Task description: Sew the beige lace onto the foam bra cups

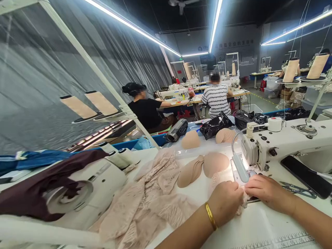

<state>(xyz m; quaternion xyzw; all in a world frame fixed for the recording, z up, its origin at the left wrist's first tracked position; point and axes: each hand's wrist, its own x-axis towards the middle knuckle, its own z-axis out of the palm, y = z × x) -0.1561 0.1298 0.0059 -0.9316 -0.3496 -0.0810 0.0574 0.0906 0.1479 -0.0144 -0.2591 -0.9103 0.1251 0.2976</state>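
Under the head of a white sewing machine (293,138), my left hand (227,200) has its fingers closed on a light pink lace piece (241,207). A gold bracelet circles that wrist. Just right of it, my right hand (268,192) presses its fingers together on the same fabric beside the needle area, which the lamp (240,167) partly hides. Beige molded cups (216,164) lie left of the machine head. More pink lace fabric (153,183) spreads in a loose heap across the left part of the white table (261,228).
A black phone (306,176) and grey scissors (298,189) lie right of my right hand. Dark cloth (23,190) drapes over another machine at left. Black plastic bags (216,125) and a grey device (177,130) sit behind. Two people (145,110) (216,98) sit further back.
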